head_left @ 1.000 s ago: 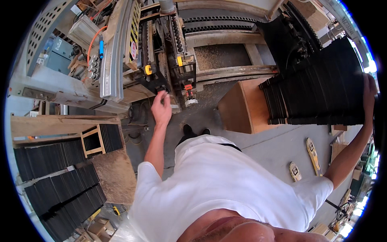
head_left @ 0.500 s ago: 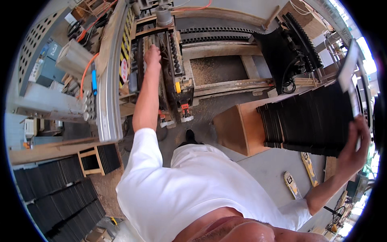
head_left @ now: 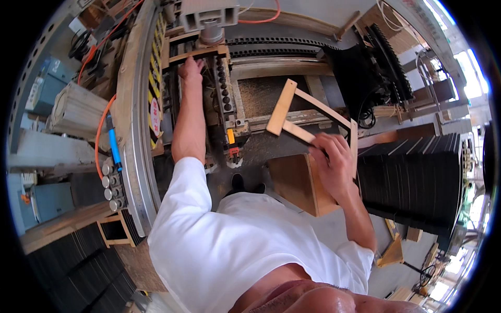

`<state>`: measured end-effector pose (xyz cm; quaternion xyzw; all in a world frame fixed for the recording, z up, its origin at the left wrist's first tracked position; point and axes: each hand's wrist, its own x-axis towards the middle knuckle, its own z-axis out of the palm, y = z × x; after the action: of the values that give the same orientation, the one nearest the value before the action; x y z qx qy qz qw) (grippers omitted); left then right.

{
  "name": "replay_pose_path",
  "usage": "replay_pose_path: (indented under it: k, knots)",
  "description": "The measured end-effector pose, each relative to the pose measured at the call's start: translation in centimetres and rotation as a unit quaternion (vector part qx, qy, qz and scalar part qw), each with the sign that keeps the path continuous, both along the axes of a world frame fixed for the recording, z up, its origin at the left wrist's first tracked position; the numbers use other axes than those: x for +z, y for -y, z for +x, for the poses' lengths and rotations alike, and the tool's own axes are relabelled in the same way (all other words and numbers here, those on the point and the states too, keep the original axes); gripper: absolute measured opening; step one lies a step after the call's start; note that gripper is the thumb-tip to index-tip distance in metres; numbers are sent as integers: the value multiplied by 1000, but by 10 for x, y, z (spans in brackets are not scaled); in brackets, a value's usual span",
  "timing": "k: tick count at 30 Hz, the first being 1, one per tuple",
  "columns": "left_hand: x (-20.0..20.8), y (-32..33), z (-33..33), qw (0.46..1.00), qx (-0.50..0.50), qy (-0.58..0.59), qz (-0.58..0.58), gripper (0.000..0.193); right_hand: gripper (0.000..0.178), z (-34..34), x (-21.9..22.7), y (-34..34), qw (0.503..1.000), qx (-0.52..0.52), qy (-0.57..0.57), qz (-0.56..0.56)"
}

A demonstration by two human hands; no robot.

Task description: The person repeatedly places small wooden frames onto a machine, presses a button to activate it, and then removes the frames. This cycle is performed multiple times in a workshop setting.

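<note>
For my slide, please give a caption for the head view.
Right hand holds a wooden frame; left hand rests on the machine.

The frame [head_left: 308, 117] held at two o'clock is pale, bare, matt wood. The machine [head_left: 219, 94] at twelve is dull, dusty metal. The dark stacked panels [head_left: 412, 177] at three look matt black.

White short-sleeved shirt [head_left: 229, 245] — bare forearms.
</note>
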<state>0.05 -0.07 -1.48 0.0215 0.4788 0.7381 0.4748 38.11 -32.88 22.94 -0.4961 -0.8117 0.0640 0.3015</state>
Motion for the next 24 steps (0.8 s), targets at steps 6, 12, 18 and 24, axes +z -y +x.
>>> replay_pose_path:
  k: [6, 12, 18, 24]
  knots:
    - [13, 144, 53, 999, -23, -36, -25, 31, 11, -59, -62, -92, 991, 120, -24, 61]
    - [-13, 240, 66, 993, -94, -49, 59, 19, 12, -164, -126, -161, 964, 252, -47, 76]
    - [-5, 248, 62, 971, -94, 72, 207, 24, 26, -191, -149, -167, 952, 297, 61, 37]
    - [-5, 260, 79, 986, 1, 77, 147, 25, 24, -201, -152, -185, 932, 350, 92, 21]
